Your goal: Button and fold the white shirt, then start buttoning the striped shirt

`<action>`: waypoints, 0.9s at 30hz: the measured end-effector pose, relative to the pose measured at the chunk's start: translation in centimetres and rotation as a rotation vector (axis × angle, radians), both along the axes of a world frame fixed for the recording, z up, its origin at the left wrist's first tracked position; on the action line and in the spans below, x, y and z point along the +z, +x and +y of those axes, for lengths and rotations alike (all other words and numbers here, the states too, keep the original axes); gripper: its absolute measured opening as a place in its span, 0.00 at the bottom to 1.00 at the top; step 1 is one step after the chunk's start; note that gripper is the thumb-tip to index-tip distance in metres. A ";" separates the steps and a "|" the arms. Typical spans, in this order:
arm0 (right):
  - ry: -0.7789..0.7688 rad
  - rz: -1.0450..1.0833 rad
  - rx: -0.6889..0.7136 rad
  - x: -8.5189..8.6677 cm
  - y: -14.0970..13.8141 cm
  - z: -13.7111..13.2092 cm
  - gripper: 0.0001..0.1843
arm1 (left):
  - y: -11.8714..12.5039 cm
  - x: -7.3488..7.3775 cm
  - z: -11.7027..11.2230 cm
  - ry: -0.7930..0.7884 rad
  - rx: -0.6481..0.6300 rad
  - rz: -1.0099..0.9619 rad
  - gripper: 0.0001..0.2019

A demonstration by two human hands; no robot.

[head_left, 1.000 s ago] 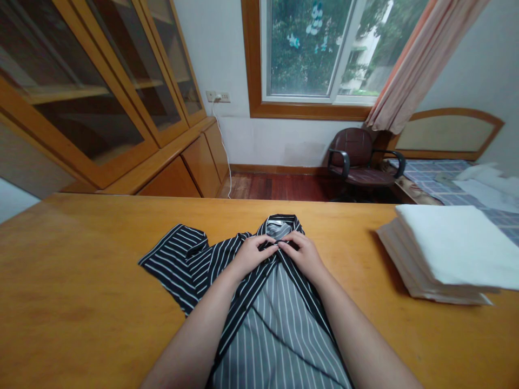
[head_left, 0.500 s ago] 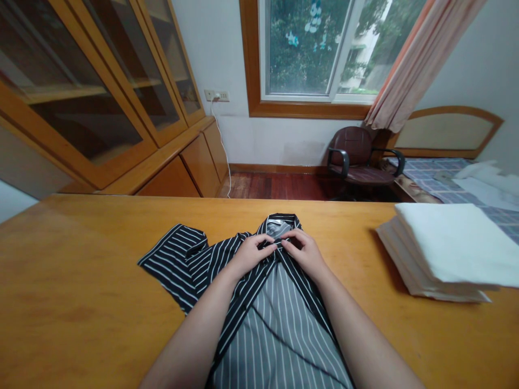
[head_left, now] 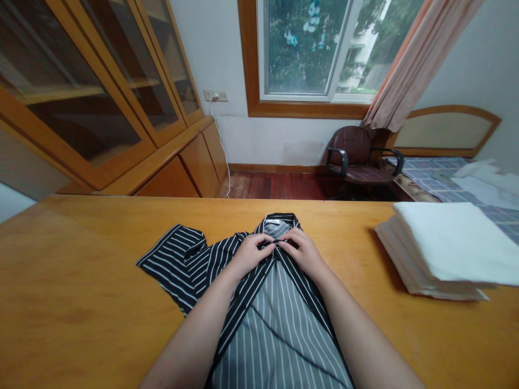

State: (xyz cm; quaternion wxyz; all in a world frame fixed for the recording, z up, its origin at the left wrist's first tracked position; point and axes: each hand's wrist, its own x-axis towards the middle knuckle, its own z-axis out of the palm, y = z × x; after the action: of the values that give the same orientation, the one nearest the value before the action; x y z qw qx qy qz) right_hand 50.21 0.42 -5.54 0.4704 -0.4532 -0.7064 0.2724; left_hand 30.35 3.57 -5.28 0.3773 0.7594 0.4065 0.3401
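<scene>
A black shirt with white stripes point(head_left: 284, 329) lies on the wooden table, its collar at the far end and its front parted below my hands, showing the grey inner side. My left hand point(head_left: 252, 253) pinches the left front edge just below the collar. Opposite it, my right hand point(head_left: 300, 249) pinches the right front edge, and the fingertips of both nearly meet. Whatever small part of the shirt sits between the fingertips is too hidden to make out. One short sleeve point(head_left: 174, 262) spreads out to the left.
On the right of the table point(head_left: 81, 281) stands a stack of folded white cloth or sheets point(head_left: 458, 243). Beyond the far edge are a maroon office chair point(head_left: 352, 154) and a bed point(head_left: 425, 173). A glass-fronted cabinet point(head_left: 121, 129) rises at the left.
</scene>
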 end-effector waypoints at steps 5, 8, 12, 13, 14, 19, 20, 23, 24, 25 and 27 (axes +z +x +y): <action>0.015 -0.027 -0.028 -0.2 -0.1 0.1 0.10 | 0.2 -0.3 0.0 0.057 0.005 0.010 0.05; 0.016 -0.024 -0.023 -0.2 -0.2 0.1 0.09 | 0.2 -0.5 0.0 0.074 0.006 0.019 0.05; 0.015 -0.021 -0.007 -0.2 -0.3 -0.1 0.08 | 0.4 -0.4 -0.1 0.092 -0.012 0.026 0.05; 0.014 -0.022 -0.008 -0.2 -0.3 -0.1 0.08 | 0.4 -0.3 -0.1 0.095 -0.014 0.026 0.05; 0.012 -0.025 -0.014 -0.3 -0.3 -0.1 0.08 | 0.4 -0.2 -0.1 0.097 -0.014 0.026 0.05; -0.001 -0.029 -0.077 -0.7 -0.2 0.2 0.09 | 0.4 -0.1 -0.2 0.083 -0.027 0.042 0.05; -0.005 -0.028 -0.087 -0.8 -0.2 0.3 0.08 | 0.4 -0.2 -0.1 0.081 -0.031 0.044 0.06; -0.011 -0.028 -0.101 -0.7 -0.3 0.2 0.08 | 0.5 -0.4 -0.1 0.086 -0.030 0.045 0.06; -0.007 -0.030 -0.093 -0.5 -0.4 0.1 0.08 | 0.5 -0.4 -0.1 0.092 -0.028 0.044 0.06; -0.001 -0.032 -0.078 -0.4 -0.4 0.0 0.08 | 0.5 -0.5 -0.1 0.097 -0.027 0.044 0.06; 0.010 -0.037 -0.048 -0.2 -0.6 -0.1 0.07 | 0.6 -0.6 -0.1 0.107 -0.027 0.044 0.07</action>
State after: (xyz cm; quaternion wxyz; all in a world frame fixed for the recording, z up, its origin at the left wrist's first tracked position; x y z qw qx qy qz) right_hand 49.65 0.29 -5.70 0.4661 -0.4727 -0.7052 0.2491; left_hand 30.93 3.45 -5.86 0.3317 0.7912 0.3857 0.3394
